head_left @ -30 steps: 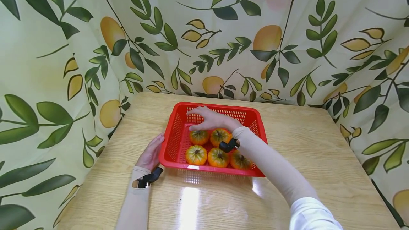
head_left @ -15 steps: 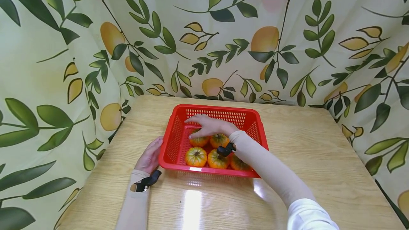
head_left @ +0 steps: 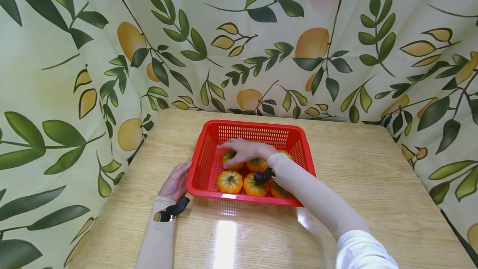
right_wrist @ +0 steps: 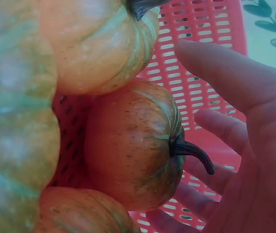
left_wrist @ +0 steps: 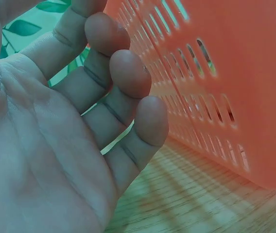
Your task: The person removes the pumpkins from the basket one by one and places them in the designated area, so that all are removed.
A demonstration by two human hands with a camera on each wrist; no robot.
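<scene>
A red plastic basket (head_left: 243, 198) with slotted walls holds several small orange pumpkins with dark stems. My right hand (head_left: 248, 151) reaches over the back-left pumpkin (head_left: 228, 156), thumb on its near side and fingers spread along its far side. In the right wrist view, that pumpkin (right_wrist: 133, 145) shows its curved stem towards the palm, with the fingers (right_wrist: 220, 131) loosely bent beyond it. My left hand (head_left: 176, 181) is at the basket's left side, fingertips right at the wall. The left wrist view shows its fingers (left_wrist: 150, 121) relaxed and slightly bent beside the slotted wall (left_wrist: 201, 92).
More pumpkins stand beside it: one at the front left (head_left: 230, 182), one at the front middle (head_left: 255, 187), others to the right. The basket sits on a light wooden table (head_left: 366, 169). A leaf-and-fruit patterned cloth (head_left: 261, 53) hangs behind and at the sides.
My right hand has lowered into the basket from above, its thumb and fingers now around the back-left pumpkin. My left hand stays at the basket's left side.
</scene>
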